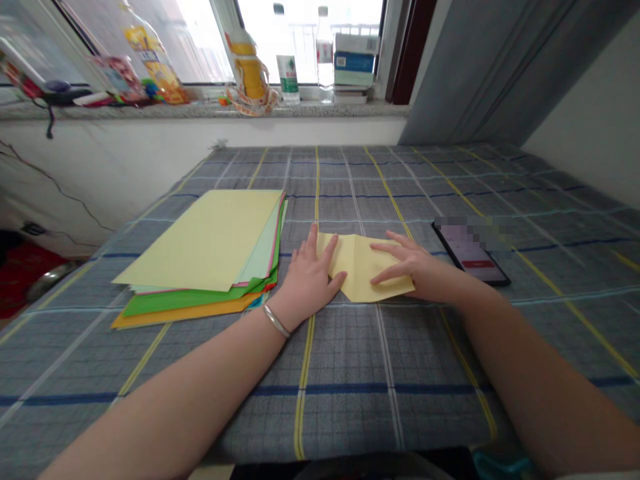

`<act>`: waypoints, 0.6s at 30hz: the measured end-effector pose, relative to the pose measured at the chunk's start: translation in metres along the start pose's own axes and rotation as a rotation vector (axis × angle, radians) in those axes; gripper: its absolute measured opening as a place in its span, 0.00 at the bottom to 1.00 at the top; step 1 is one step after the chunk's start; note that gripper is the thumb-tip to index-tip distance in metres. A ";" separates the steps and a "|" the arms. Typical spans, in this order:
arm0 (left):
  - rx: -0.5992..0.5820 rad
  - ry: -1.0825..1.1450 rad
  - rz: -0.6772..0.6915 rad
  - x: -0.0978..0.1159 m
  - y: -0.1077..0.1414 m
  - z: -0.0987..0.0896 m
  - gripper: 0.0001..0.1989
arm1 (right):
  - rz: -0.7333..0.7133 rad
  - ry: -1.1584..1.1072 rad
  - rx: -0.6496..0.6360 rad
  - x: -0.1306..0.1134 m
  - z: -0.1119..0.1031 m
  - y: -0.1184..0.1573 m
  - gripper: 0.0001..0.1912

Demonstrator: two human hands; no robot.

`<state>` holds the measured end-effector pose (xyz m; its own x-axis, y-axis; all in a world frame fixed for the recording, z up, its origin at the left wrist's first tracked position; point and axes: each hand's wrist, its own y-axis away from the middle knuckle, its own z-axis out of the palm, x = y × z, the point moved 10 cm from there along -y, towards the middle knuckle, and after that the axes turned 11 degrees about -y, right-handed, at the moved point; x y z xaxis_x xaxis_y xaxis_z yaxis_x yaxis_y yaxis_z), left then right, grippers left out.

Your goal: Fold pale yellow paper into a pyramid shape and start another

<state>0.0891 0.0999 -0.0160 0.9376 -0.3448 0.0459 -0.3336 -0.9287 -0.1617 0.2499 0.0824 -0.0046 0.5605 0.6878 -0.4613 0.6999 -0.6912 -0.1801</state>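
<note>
- Left hand [309,281]: fingers spread flat, not gripping, tips against the left edge of the folded yellow paper [363,268].
- Right hand [417,268]: fingers open, lying flat on the paper's right end.
- Paper: middle of the frame, on the checked cloth [320,400].
- Coloured paper stack [200,247] to its left; phone [475,257] just beyond the right hand.

The folded sheet of paper [357,267] is pale yellow, and the stack of paper [200,240] beside it shows pale yellow on top, then mint green, pink, bright green and orange edges below. The cloth [320,393] underneath is a grey-blue plaid crossed by yellow, navy and white lines. The bangle [276,321] is plain silver.
</note>
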 end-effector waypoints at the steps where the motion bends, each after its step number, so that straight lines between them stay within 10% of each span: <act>1: 0.016 0.042 0.016 -0.001 -0.002 -0.001 0.37 | -0.017 -0.021 -0.008 -0.003 0.003 -0.001 0.18; 18: 0.034 -0.091 0.289 0.022 0.001 -0.001 0.29 | 0.037 -0.282 -0.016 -0.019 0.002 -0.013 0.09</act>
<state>0.1089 0.0912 -0.0142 0.8097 -0.5790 -0.0954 -0.5859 -0.7884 -0.1877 0.2294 0.0775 0.0046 0.4422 0.5713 -0.6914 0.6895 -0.7095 -0.1454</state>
